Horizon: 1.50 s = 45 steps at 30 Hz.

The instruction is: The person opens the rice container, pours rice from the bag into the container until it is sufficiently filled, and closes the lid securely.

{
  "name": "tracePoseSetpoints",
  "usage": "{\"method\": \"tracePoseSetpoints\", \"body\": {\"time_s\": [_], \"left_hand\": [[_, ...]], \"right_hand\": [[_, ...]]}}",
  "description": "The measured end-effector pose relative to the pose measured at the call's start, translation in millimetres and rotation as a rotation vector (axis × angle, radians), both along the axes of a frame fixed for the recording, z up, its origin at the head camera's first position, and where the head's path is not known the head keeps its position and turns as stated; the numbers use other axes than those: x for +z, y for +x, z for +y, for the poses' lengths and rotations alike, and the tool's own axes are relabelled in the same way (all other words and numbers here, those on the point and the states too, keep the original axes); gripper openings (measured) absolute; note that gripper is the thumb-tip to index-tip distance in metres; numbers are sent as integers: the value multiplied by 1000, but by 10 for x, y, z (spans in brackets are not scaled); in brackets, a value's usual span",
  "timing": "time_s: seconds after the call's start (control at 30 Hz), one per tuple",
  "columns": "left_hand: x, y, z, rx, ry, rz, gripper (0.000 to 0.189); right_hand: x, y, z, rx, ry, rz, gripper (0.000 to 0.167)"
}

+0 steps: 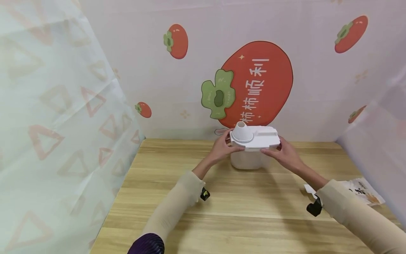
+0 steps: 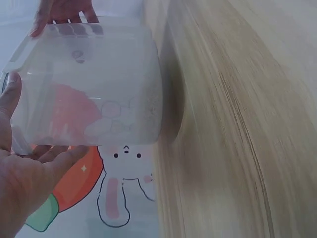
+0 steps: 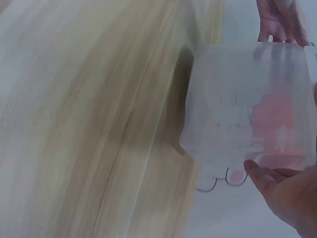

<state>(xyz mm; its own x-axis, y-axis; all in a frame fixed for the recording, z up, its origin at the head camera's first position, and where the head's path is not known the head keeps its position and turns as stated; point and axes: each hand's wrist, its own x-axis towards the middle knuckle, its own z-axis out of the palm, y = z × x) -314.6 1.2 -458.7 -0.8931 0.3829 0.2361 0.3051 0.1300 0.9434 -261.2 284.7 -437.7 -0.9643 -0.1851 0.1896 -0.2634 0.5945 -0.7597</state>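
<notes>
A translucent plastic storage container (image 1: 248, 161) with a white lid (image 1: 264, 141) is upright near the back of the table. On the lid's left part sits a white cone-shaped piece (image 1: 242, 133), open at its top. My left hand (image 1: 221, 147) grips the left end just under the lid, and my right hand (image 1: 287, 155) grips the right end at the same height. Both wrist views show the clear body (image 2: 124, 79) between the hands, with the wall print visible through it. Whether its base touches the table cannot be told.
On the right of the wooden table (image 1: 234, 218), a printed plastic packet (image 1: 364, 190) lies partly behind the right sleeve. A patterned sheet (image 1: 133, 70) with persimmon prints rises close behind the container, and others border the left and right sides.
</notes>
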Motion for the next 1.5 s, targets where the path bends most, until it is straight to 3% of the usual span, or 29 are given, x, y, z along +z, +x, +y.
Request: {"method": "tracePoseSetpoints", "body": {"time_s": [0.37,0.5,1.0,1.5], "left_hand": [[16,89,-401,-30,24,25,87],[33,133,-568,-15,9,32,87],[-8,268,-1039,0,-2,-8,91],[-47,224,-1296,6,-34,-35,95]], "right_hand": [[-19,91,-380,17,-25,27,83],[-16,122,-549,35,-62,11,86],[-99,229,-999,19,-101,5,92],[-199,223,-1241,12,-144,20,94]]}}
